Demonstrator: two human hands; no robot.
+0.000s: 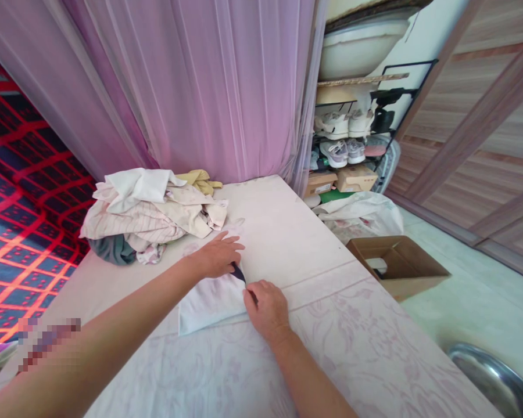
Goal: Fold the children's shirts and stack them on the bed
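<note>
A white folded cloth with faint pinkish patches lies flat on the bed-like surface in front of me. A dark strip shows along its right side, between my two hands. My left hand rests over the cloth's far end, its fingers stretched out and apart, with the thumb side by the dark strip. At the right edge, the curled fingers of my right hand pinch the cloth; their tips are partly hidden. Beyond my left hand sits a heap of crumpled clothes in white, cream, pink, yellow and dark green.
The pale floral sheet covers the surface. A purple curtain hangs behind, and a red-and-black checked fabric is at left. To the right stand a shoe rack, an opened cardboard box and a metal basin.
</note>
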